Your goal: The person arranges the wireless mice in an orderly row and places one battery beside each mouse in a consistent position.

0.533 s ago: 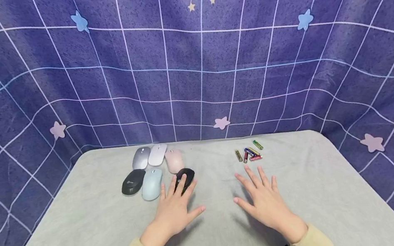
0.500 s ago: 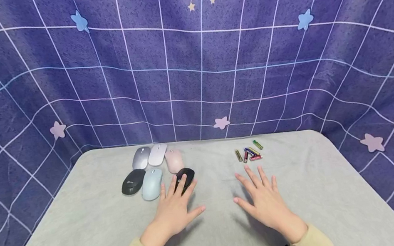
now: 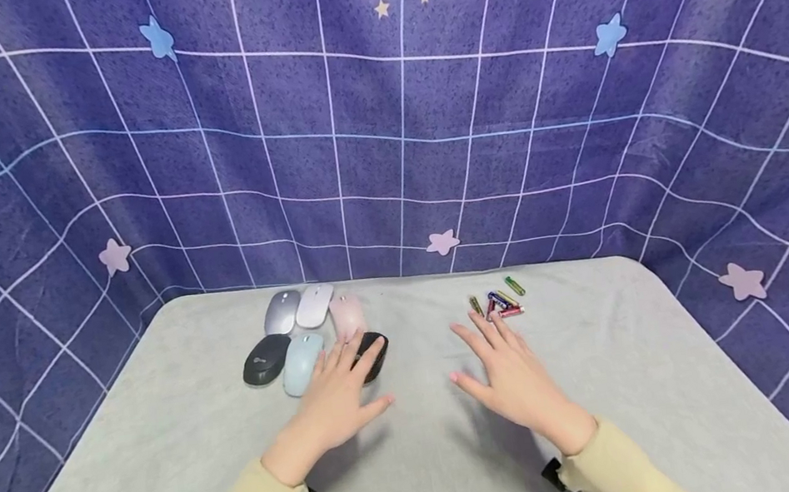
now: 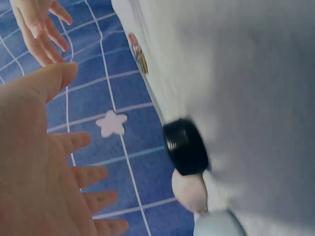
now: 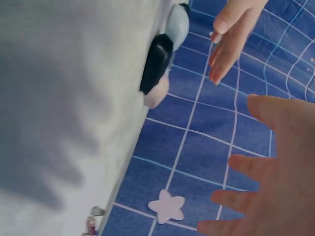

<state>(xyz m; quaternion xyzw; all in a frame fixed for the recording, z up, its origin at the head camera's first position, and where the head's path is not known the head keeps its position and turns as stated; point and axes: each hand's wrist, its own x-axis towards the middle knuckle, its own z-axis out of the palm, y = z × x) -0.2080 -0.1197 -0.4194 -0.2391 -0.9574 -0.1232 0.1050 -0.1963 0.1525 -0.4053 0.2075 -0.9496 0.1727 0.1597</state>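
Observation:
My left hand (image 3: 331, 399) hovers over the table with fingers spread, holding nothing. Its fingertips overlap a black computer mouse (image 3: 375, 356) in the head view; the left wrist view shows that black mouse (image 4: 187, 146) apart from the hand. Beside it lie a light blue mouse (image 3: 302, 366), a pink mouse (image 3: 347, 316), a white mouse (image 3: 315, 306), a silver-grey mouse (image 3: 282, 312) and another black mouse (image 3: 266, 360). My right hand (image 3: 518, 384), also spread and holding nothing, hovers just in front of several small batteries (image 3: 502, 300). One green battery (image 3: 514, 285) lies behind them.
A grey cloth covers the table (image 3: 432, 459), whose back edge meets a blue gridded curtain (image 3: 382, 155) with star prints. Curtain also stands along both sides. A dark wrist mount (image 3: 554, 476) shows under the right sleeve.
Both hands have shifted a little forward and to the left in the head view, still spread. The right fingertips now overlap the nearest batteries. The mice and batteries stay where they were.

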